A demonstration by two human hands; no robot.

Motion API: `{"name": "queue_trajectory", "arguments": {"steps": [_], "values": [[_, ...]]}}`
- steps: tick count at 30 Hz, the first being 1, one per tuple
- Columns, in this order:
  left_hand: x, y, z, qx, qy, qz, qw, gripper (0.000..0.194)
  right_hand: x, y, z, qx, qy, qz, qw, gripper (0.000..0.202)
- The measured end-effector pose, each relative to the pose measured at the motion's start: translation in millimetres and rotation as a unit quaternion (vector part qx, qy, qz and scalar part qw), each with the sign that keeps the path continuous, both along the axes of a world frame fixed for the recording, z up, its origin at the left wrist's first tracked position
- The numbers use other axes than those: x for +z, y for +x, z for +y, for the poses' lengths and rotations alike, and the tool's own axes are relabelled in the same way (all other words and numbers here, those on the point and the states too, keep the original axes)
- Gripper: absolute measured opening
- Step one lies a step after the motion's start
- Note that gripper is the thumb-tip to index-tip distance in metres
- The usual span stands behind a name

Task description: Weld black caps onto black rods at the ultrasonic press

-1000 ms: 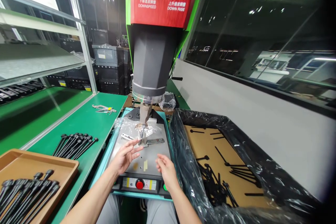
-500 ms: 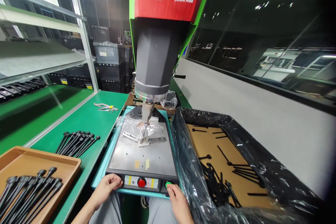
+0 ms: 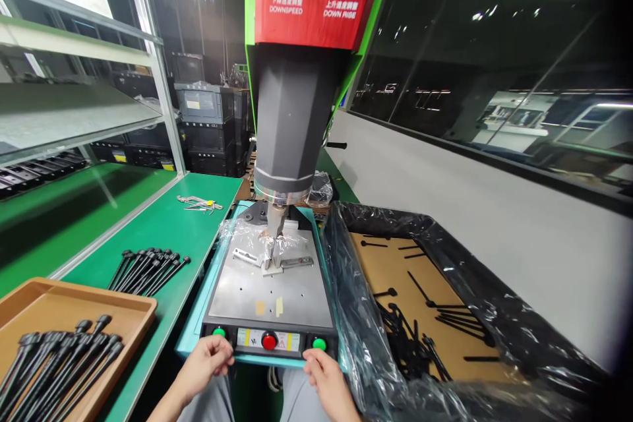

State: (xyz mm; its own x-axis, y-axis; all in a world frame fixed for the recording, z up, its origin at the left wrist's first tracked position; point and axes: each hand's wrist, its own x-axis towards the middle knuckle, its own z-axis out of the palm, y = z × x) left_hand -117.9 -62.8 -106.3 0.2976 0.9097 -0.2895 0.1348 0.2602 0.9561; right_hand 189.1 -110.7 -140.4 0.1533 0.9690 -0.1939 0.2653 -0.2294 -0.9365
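I'm hovering my left hand (image 3: 205,361) and right hand (image 3: 327,374), fingers (image 3: 221,355) half-curled, seemingly empty, by the green buttons (image 3: 319,344); I'm apparently at the pressing step, probably needing hands clear of the fixture (image 3: 271,270) where the horn (image 3: 275,223) is pointing down

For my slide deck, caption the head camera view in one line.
Left hand and right hand near the green buttons of a machine, black rods in a brown tray at left.

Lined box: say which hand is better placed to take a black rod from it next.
Right, probably: the right hand shows nothing held and is nearer the box; the left hand is farther off, past the red button.
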Motion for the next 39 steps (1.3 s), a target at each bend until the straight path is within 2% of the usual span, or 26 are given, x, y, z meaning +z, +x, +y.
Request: {"name": "queue_trajectory", "arguments": {"steps": [6,11,15,19,23,26,31,35,39], "values": [[-4.1,10,-14,-0.018,0.004,-0.027,0.999,0.038,23.3,-20,-1,0.043,0.0,0.058,0.997,0.048],[4.1,16,-16,-0.027,0.013,-0.038,0.999,0.034,55.3,-23,6,0.083,0.027,0.07,0.994,0.043],[23.2,25,-5,-0.037,0.03,-0.059,0.997,0.028,81.5,-20,32,0.083,0.057,0.064,0.993,0.04],[55.9,41,19,-0.033,0.071,-0.056,0.995,0.026,100.0,-18,75,0.067,0.082,0.058,0.993,0.034],[88.7,62,47,-0.038,0.076,-0.144,0.986,0.034,104.8,-21,121,0.039,0.101,0.053,0.993,0.035],[103.2,77,64,-0.029,0.06,-0.225,0.972,0.049,100.8,-25,150,0.022,0.12,0.048,0.991,0.039],[110.1,94,80,0.008,0.051,-0.321,0.946,0.072,100.4,-31,181,-0.001,0.155,0.028,0.988,0.041],[112.3,98,83,0.034,0.057,-0.336,0.94,0.063,114.3,-36,189,-0.014,0.201,0.0,0.979,0.038],[117.3,99,84,0.036,0.059,-0.333,0.941,0.059,131.5,-43,193,-0.02,0.247,-0.03,0.968,0.036]]}}
